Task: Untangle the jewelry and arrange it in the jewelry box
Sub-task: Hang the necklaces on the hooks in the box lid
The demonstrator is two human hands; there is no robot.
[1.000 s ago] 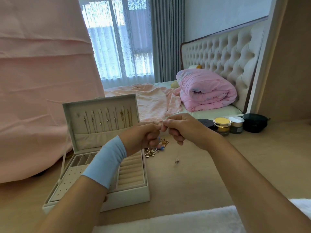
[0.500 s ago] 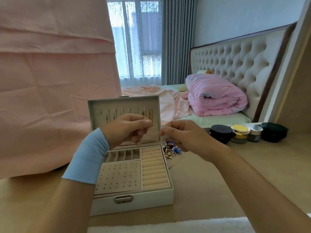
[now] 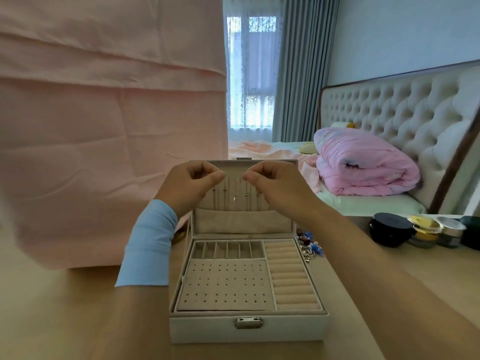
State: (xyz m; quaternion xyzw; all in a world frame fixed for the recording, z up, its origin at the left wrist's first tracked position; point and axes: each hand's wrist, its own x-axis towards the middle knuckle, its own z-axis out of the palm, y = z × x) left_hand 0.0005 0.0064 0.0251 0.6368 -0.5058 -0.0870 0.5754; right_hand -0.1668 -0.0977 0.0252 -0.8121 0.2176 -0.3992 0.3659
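- My left hand (image 3: 189, 185) and right hand (image 3: 278, 184) are raised side by side at the middle of the frame, in front of the open lid (image 3: 241, 219) of the jewelry box (image 3: 248, 331).
- On each hand the thumb is pressed to the forefinger in a tight pinch and the other fingers are curled. I judge that I hold a fine chain stretched between them, but the chain is too thin to see here.
- The box sits at lower centre on the table (image 3: 389, 281), with its clasp toward me. Several necklaces (image 3: 235, 197) already hang in the lid behind my fingers.
- The earring panel (image 3: 226, 284) and the ring rolls (image 3: 292, 276) look bare.
- The tangled jewelry (image 3: 309, 246), a small heap of beads and metal, lies just beside the right wall of the box.
- A chain like this should weigh almost nothing. It is limp and slippery, and it kinks or snaps if jerked.
- I would take it near the clasp ends with my fingertips and keep it gently taut, so it does not fold back and knot on itself.
- The hanging pieces sit close together, so a careless hand could snag one of them.
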